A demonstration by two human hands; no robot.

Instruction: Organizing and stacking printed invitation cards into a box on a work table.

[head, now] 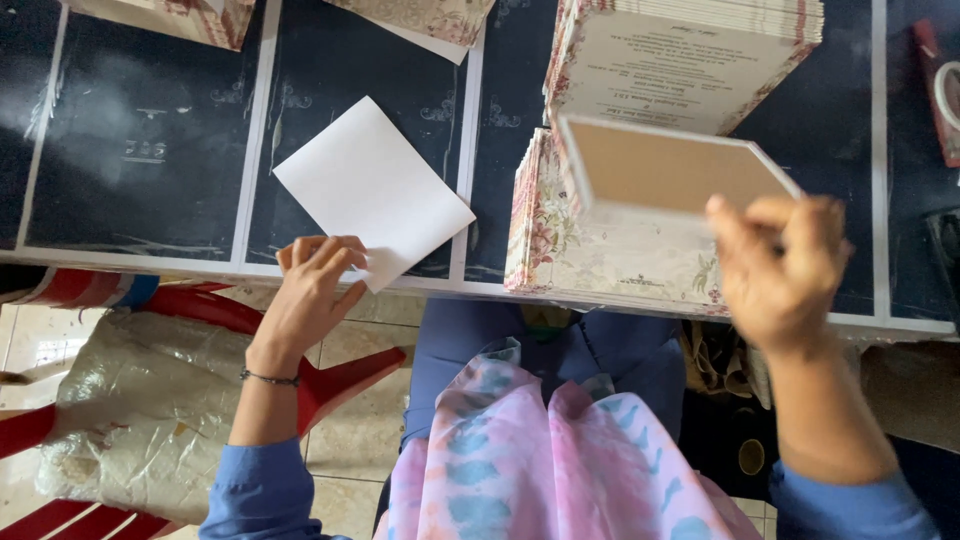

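My left hand (308, 290) pinches the near corner of a blank white card (372, 190) that lies tilted on the dark table (150, 130). My right hand (780, 270) grips a small stack of beige cards (665, 168) by its near right corner and holds it above a pile of floral-edged cards (600, 250) at the table's front edge. Behind that pile stands a taller stack of printed cards (680, 60).
More floral-patterned card packs (420, 18) lie along the far edge of the table. A red plastic chair (200, 320) with a crumpled clear plastic bag (140, 410) stands at my left over a tiled floor. A pink and blue cloth (540, 450) covers my lap.
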